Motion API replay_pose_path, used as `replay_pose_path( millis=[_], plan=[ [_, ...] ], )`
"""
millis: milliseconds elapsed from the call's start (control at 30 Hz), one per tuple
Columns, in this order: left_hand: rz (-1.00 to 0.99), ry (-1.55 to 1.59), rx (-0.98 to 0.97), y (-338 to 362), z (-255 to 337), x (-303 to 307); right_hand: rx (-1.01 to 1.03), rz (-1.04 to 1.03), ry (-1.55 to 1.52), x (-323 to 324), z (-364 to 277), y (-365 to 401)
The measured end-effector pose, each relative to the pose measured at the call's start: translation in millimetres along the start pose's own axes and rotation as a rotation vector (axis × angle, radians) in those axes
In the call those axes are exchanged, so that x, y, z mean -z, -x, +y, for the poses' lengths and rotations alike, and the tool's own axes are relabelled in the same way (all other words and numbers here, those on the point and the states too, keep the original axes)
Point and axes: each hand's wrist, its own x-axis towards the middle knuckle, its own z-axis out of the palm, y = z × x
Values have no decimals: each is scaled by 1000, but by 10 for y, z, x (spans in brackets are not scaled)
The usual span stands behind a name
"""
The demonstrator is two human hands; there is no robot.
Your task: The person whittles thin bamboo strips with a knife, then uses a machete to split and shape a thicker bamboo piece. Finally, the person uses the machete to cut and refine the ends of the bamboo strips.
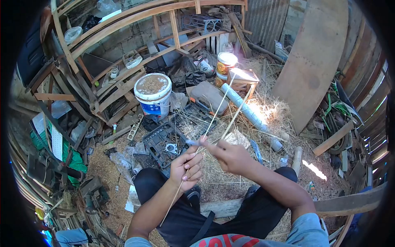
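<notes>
Grey-blue shirt (309,230) with red lettering, nearest the viewer; below it, dark trousers (181,218) with the knees spread, which leaves room for handwork between them. Left hand (186,172): fingers curled closed around a slender pale strip (168,210). Its lower end slants over the lap and its upper part seems to run on past the fingertips, away from the body; the grip probably keeps the long piece from swinging. Right hand (235,158): closed, knuckles up, its fingertips beside the left hand's, gripping a small grey piece (194,143), too blurred to identify. Such closeness, as I judge it from here, gives firm control at the meeting point. A 2nd strip (233,121) rises beyond the right hand; whether that hand grips it, I cannot tell. Ahead on the littered floor: an open tool case (153,139), a closed case (209,96), a blue pipe (243,106) lying aslant over straw-like scraps, and a white bucket (163,101) with brown, crumbly matter on top.
</notes>
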Motion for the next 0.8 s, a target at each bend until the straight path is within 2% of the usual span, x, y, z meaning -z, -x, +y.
replay_pose_path(
  millis=[167, 267, 333, 433, 533, 600, 633, 667, 733, 767, 800],
  plan=[
    [-40, -28, 32, -9, -21, 48, -89, 165, 79, 92, 265, -49],
    [-82, -43, 80, 23, -44, 82, -249, 273, 69, 211, 601, -84],
    [-90, -35, 114, 36, -63, 87, -396, 355, -16, 320, 903, -83],
    [-84, -93, 117, 15, -48, 110, -432, 555, -167, 424, 1197, -63],
    [-2, -184, 45, 6, -25, 85, -593, 528, -282, 471, 1087, -86],
    [67, -208, -17, -8, -19, 62, -715, 360, -365, 531, 723, -117],
    [96, -208, -45, -20, -14, 52, -627, 242, -365, 478, 619, -105],
    [126, -207, -71, -28, -8, 46, -261, 343, -297, 273, 602, -123],
    [124, -199, -84, -39, 1, 57, 83, 264, -239, 23, 356, -69],
    [136, -194, -85, -43, 0, 50, 58, 90, -249, 25, 150, -7],
    [147, -191, -83, -48, -4, 42, 67, 41, -248, -4, 49, 6]
  ],
)
